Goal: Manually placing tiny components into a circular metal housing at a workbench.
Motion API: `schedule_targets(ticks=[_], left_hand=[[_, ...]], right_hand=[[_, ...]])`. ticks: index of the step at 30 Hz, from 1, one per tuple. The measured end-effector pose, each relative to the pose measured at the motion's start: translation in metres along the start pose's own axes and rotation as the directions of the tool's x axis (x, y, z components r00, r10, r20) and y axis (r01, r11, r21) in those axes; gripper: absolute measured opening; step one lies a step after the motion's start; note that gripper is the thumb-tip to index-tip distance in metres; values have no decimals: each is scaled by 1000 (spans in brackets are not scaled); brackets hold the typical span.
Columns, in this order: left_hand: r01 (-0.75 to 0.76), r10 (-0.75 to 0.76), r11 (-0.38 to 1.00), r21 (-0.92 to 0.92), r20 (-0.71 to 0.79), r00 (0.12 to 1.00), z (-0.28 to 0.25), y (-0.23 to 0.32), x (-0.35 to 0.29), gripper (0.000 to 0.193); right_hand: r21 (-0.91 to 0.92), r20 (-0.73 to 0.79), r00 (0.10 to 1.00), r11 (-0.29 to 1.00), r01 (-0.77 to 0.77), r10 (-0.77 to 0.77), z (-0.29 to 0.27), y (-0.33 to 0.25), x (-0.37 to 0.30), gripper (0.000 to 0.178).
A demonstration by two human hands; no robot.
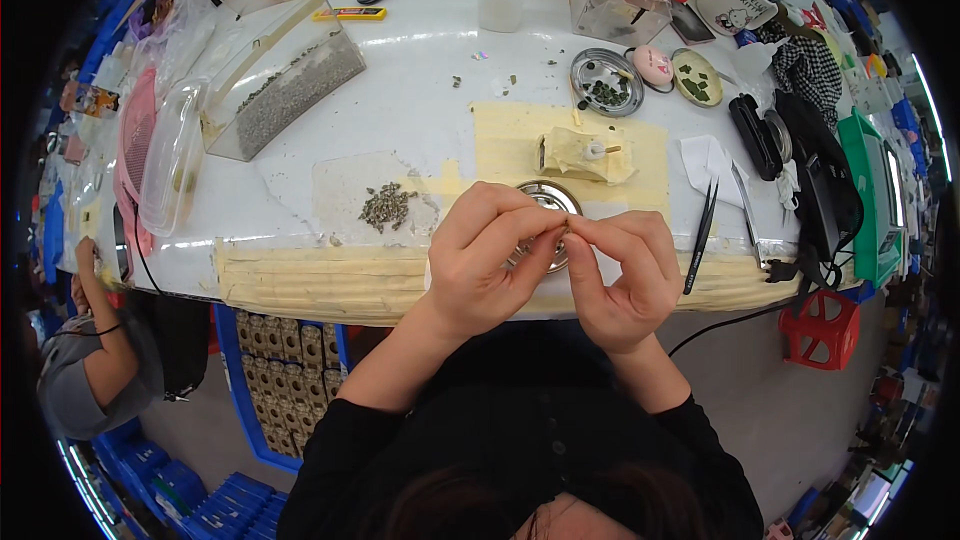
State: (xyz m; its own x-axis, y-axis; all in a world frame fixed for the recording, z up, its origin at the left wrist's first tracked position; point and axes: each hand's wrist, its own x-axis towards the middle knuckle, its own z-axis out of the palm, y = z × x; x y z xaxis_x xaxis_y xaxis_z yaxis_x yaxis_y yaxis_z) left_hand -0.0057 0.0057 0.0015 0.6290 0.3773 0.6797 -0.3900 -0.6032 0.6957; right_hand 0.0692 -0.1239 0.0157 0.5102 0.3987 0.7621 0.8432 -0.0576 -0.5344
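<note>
My left hand (pixel 483 258) and my right hand (pixel 628 278) meet over the table's front edge, thumbs and forefingers pinched together. A tiny brownish piece (pixel 567 226) shows between the fingertips, too small to name. Beneath the hands is a round shiny metal dish (pixel 548 190), partly hidden by the fingers. Just beyond it sits a block wrapped in cream masking tape (pixel 570 158), with a small white nozzle-like tip on top. Left of my left hand, a heap of small metallic parts (pixel 387 206) lies on a clear sheet.
Black tweezers (pixel 703 237) and a silver tool (pixel 746 210) lie at right. Farther back stand a metal dish of dark green bits (pixel 604 92), a white squeeze bottle (pixel 500 2) and a clear box of grey granules (pixel 290 90). Another person's arm (pixel 108 345) is at far left.
</note>
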Motion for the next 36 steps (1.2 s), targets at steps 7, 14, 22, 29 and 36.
schedule_targets(ticks=[7,14,22,29,36], left_hand=[[80,-79,996,-27,27,996,-3,0,0,20],[118,-118,990,-82,4,993,-3,1,0,17],[-9,9,1000,-10,5,1000,-1,1,1,21],[10,-10,1000,-1,7,1000,-1,1,0,23],[-86,87,996,30,-8,996,0,1,2,25]], right_hand=[[-126,62,984,977,175,-168,2,0,0,28],[-63,70,997,998,22,-18,-4,5,0,24],[542,404,721,487,-685,563,-7,5,-4,8],[480,357,789,627,-614,500,-7,7,-5,10],[594,581,607,227,-771,542,-12,9,-2,12]])
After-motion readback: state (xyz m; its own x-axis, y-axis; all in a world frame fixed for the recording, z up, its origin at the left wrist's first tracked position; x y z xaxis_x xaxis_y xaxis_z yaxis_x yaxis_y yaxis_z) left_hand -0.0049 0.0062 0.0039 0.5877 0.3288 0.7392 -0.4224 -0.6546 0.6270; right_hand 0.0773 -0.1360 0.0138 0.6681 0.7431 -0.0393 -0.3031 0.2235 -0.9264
